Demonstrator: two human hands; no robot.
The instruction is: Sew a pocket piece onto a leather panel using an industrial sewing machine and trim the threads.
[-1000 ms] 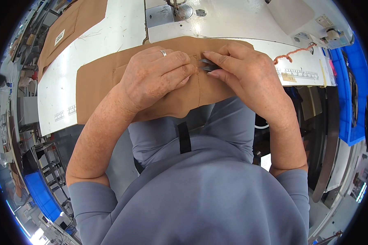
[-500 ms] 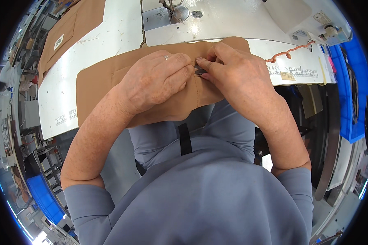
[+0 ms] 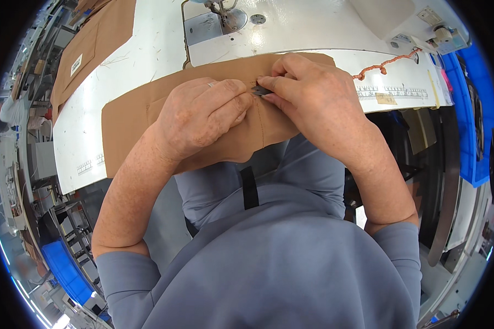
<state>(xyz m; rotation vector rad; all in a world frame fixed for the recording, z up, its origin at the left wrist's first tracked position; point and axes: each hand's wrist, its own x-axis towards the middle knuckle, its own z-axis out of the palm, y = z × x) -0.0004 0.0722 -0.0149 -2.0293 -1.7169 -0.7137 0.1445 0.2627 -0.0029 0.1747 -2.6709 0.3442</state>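
A brown fabric piece (image 3: pixel 127 137) with stitched lines lies at the table's front edge and hangs over my lap. My left hand (image 3: pixel 203 115) is closed on it, fingertips pinching the cloth beside a vertical seam. Just to the right, my right hand (image 3: pixel 307 104) grips small dark metal snips (image 3: pixel 260 89) between thumb and fingers, their tips at the seam close to my left fingertips. The exact points of the snips are hard to make out.
A sewing machine (image 3: pixel 225 19) stands behind the fabric on the white table (image 3: pixel 71 159). Another brown piece (image 3: pixel 96 41) lies back left. An orange cord (image 3: pixel 383 68) lies at right, near a blue bin (image 3: pixel 472 131). A second blue bin (image 3: pixel 66 271) is low at left.
Both hands have shifted a little left with the snips. My right fingers have drawn in closer round the snips, which now show less open than a second ago.
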